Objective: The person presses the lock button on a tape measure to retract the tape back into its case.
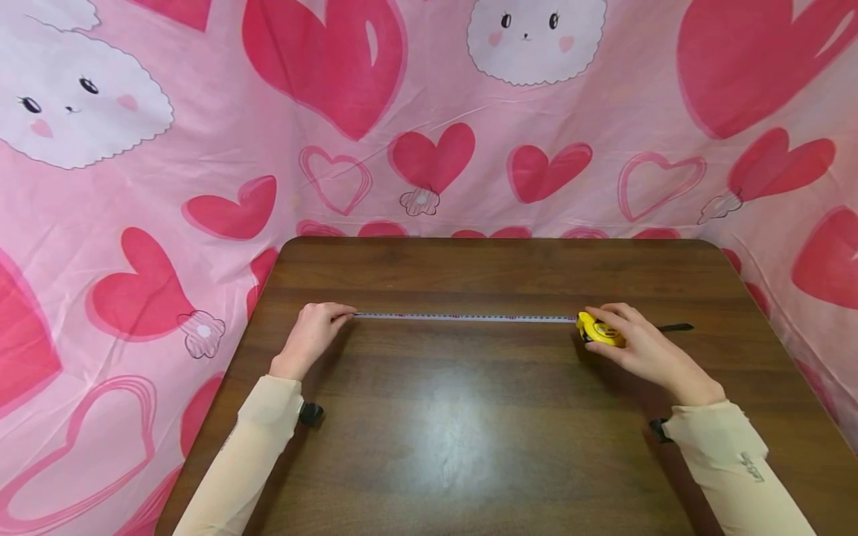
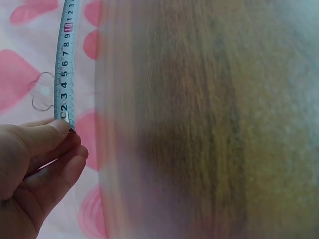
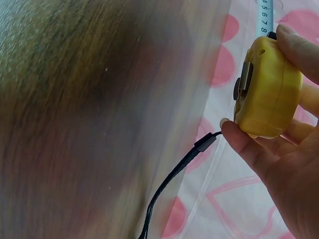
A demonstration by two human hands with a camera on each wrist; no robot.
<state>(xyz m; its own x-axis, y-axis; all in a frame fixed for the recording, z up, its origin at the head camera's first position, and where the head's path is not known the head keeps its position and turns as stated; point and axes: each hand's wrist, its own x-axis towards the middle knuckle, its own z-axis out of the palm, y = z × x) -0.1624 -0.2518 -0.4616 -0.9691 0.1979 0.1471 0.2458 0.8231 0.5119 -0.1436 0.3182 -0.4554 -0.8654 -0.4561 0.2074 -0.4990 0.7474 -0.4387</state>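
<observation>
Pinched end of blade (image 1: 462, 318) in left hand (image 1: 311, 335), toward left edge of worktop (image 1: 415, 275); gripped yellow tape-measure case (image 3: 271, 89) in right hand (image 1: 646, 350), toward right edge; held blade straight between, parallel to far edge.

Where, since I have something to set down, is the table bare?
The table is bare between the sleeves, nearside of the tape blade, and between blade and heart-print cloth. Crowded: the right side, with yellow case, right hand and black strap.

Over the table (image 1: 375, 417), the blade (image 1: 465, 318) runs left from the tape case (image 1: 596, 330); cloth (image 1: 489, 119) behind.
</observation>
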